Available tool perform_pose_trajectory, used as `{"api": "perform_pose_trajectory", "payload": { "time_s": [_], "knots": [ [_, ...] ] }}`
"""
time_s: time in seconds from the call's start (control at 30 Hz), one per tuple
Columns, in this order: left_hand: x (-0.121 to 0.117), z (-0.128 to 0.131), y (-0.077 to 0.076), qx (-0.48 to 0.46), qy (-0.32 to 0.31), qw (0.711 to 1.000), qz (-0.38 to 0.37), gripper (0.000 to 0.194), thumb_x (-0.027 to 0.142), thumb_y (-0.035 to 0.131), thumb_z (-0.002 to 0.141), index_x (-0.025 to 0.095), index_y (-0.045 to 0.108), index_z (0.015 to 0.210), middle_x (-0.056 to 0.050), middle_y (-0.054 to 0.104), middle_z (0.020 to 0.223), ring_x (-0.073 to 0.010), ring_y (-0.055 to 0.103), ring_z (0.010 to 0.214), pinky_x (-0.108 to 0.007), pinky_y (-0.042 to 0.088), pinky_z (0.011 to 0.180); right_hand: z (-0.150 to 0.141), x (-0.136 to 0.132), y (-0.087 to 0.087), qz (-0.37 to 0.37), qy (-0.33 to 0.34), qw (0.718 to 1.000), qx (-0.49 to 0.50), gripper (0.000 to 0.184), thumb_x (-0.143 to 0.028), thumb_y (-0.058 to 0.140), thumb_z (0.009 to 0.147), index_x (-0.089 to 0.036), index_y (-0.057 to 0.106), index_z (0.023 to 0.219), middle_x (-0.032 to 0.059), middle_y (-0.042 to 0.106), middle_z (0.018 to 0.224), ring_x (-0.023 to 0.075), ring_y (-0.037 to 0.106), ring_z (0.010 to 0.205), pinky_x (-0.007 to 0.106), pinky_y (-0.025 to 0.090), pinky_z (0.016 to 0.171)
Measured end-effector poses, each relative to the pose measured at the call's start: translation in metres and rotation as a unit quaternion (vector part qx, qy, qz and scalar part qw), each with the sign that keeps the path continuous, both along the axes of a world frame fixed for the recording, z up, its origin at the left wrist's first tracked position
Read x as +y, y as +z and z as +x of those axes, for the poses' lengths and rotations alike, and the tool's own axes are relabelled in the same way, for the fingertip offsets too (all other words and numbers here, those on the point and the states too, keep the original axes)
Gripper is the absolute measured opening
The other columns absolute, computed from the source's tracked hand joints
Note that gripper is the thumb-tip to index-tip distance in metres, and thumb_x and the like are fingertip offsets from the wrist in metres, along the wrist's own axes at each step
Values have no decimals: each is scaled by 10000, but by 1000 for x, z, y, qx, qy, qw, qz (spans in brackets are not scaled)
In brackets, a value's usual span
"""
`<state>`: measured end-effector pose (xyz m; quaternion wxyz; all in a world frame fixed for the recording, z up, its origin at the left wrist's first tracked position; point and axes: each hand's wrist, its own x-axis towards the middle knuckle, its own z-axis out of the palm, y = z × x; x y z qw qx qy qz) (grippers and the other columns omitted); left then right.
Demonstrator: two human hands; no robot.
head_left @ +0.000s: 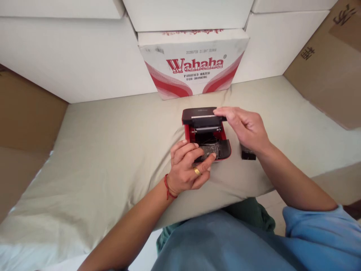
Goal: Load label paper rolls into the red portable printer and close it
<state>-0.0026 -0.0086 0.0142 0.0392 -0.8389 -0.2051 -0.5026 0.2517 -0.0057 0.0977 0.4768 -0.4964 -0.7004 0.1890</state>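
Note:
A small red and black box-shaped device [186,131], which looks like a label printer, sits on the cloth with its hinged lid [201,114] raised. Inside it, a silvery roller bar spans the red opening. My left hand [191,165] steadies the front, its fingers on the scuffed dark front panel [225,149] and the index finger stretched across it. At the lid's right corner, my right hand [245,126] holds the edge with its fingertips; its thumb is partly hidden. A small black block [248,153] lies right of the device, partly covered by my right hand.
Pale cloth [107,150] covers the work surface, wrinkled near the device. A Wahaha water carton [197,81] stands behind, against white boxes [70,56]. Brown cardboard boxes flank the left [25,124] and right [329,71] sides.

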Motion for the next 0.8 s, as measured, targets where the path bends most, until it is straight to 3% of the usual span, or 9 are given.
{"api": "perform_pose_trajectory", "payload": {
  "time_s": [0.1,0.2,0.27,0.37,0.43,0.6,0.8],
  "knots": [
    [-1,0,2,1,-1,1000,5,384,266,717,932,370,848,1278,-44,750,1043,-267,661,1191,-492,489,1241,3,-19,-20,38,36,998,-47,371,-422,555,1217,-294,895,1291,53,892,1361,247,804,1397,493,544,1327],
    [0,0,0,-3,-5,1000,-5,362,251,727,930,357,847,1255,-44,751,1091,-263,663,1260,-492,439,1315,2,-30,-38,70,51,994,-60,317,-292,600,1188,-260,863,1362,88,864,1428,242,764,1466,479,567,1314],
    [3,-2,-2,-12,-20,1000,-21,401,275,707,965,343,813,1346,-48,766,1167,-263,679,1329,-498,398,1372,0,-33,-45,87,55,993,-56,318,-253,621,1170,-239,842,1398,110,851,1453,244,750,1485,476,591,1295],
    [13,-8,-3,-42,-44,997,-56,562,420,598,1076,329,635,1629,-78,796,1373,-295,699,1446,-554,397,1396,-4,-31,-48,110,51,991,-50,307,-242,619,1166,-223,842,1376,120,864,1422,247,772,1454,480,612,1276],
    [20,-14,-3,-63,-45,992,-104,578,484,504,1136,317,589,1682,-91,795,1475,-309,686,1515,-581,377,1415,-5,-30,-49,118,46,991,-44,309,-252,601,1172,-218,843,1362,122,870,1406,250,781,1439,486,619,1269],
    [29,-20,-6,-113,-48,968,-218,489,377,375,1201,349,821,1400,-21,865,1369,-268,750,1455,-573,376,1424,-7,-32,-53,103,38,993,-39,322,-302,572,1184,-243,843,1348,106,871,1410,261,781,1438,522,588,1293],
    [33,-18,-7,-142,-75,963,-216,386,355,506,1175,340,863,1323,-32,892,1293,-276,793,1324,-544,552,1224,-7,-33,-56,95,23,994,-44,276,-256,597,1167,-243,849,1279,85,889,1368,238,789,1421,489,530,1326]
  ]
}}
